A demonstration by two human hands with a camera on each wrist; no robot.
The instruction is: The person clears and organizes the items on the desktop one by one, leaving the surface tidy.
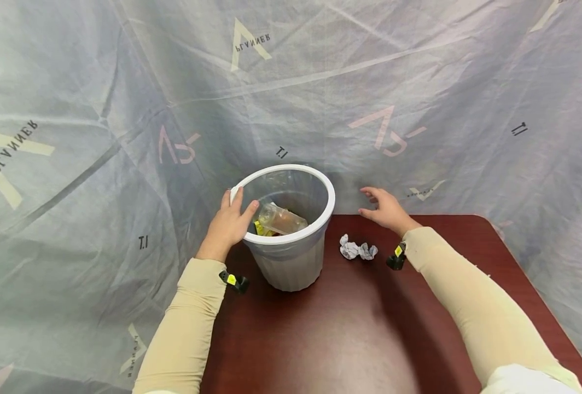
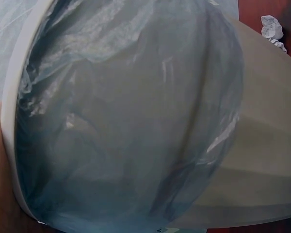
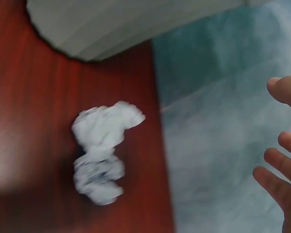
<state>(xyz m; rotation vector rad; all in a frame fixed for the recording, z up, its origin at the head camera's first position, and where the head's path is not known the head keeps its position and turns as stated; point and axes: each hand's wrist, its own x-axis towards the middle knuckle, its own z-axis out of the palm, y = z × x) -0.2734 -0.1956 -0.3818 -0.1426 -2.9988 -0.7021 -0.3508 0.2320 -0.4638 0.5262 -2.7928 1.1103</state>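
A light grey waste bin [image 1: 291, 268] with a white rim [image 1: 326, 216] stands upright on the table, lined with a translucent plastic bag [image 2: 131, 121]. My left hand [image 1: 228, 224] rests at the rim's left side, fingers extended and thumb over the opening. In the left wrist view part of that hand shows beyond the rim; its fingertips are hidden. Inside the bin lie a clear plastic container [image 1: 283, 220] and something yellow [image 1: 261, 230]. My right hand [image 1: 388, 210] hovers with nothing in it, fingers apart, above and right of two crumpled paper balls [image 1: 350, 250].
The dark red wooden table [image 1: 330, 334] ends at its back edge close behind the bin and paper. Grey printed sheeting [image 1: 301, 98] hangs behind and at the sides. Each wrist carries a small black camera [image 1: 396, 258].
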